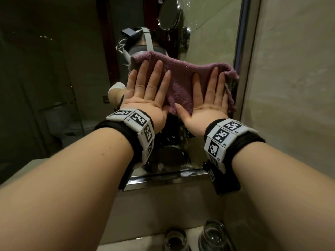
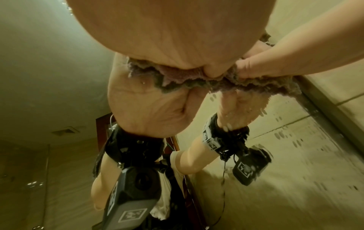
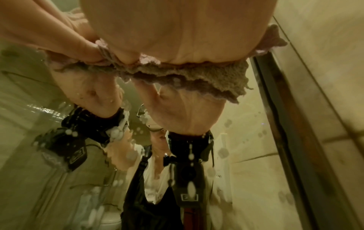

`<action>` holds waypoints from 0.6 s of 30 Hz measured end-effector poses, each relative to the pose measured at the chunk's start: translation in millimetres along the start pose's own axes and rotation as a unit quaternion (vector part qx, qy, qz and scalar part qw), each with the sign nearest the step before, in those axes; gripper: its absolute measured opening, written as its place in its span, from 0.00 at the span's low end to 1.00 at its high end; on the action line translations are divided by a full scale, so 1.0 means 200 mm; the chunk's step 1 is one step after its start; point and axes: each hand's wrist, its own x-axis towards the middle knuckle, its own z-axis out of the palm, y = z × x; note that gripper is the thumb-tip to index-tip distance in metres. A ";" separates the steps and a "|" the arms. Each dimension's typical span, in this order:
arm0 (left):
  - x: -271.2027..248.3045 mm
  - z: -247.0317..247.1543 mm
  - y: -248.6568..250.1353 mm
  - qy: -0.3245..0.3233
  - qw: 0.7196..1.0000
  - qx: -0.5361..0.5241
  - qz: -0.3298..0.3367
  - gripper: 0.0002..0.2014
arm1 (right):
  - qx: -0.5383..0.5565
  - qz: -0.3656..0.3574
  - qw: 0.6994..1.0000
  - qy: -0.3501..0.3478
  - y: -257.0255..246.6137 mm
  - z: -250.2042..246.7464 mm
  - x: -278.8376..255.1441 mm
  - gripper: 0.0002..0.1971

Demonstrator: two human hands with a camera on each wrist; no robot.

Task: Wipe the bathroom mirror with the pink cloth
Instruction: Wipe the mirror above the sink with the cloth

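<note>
My left hand (image 1: 145,95) and right hand (image 1: 208,100) press the pink cloth (image 1: 183,82) against the mirror (image 1: 54,69), fingers straight and spread. My right wristband tags (image 1: 220,135) read R2, R3, R4.

2 clear glasses (image 1: 195,236) stand on the counter's (image 1: 18,178) near edge. A round magnifying mirror (image 1: 169,13) hangs top centre.
</note>
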 end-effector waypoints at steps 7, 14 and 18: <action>-0.01 0.06 0.00 0.018 1.000 -0.010 0.012 0.39 | 0.008 -0.002 1.000 -0.010 0.01 0.02 -0.03 0.44; 0.03 0.09 -0.06 0.061 0.995 0.043 0.059 0.38 | -0.049 -0.064 0.997 -0.019 0.10 -0.10 0.04 0.48; 0.07 0.11 -0.11 0.069 0.986 0.086 0.127 0.37 | -0.085 -0.091 0.991 -0.041 0.15 -0.19 0.12 0.51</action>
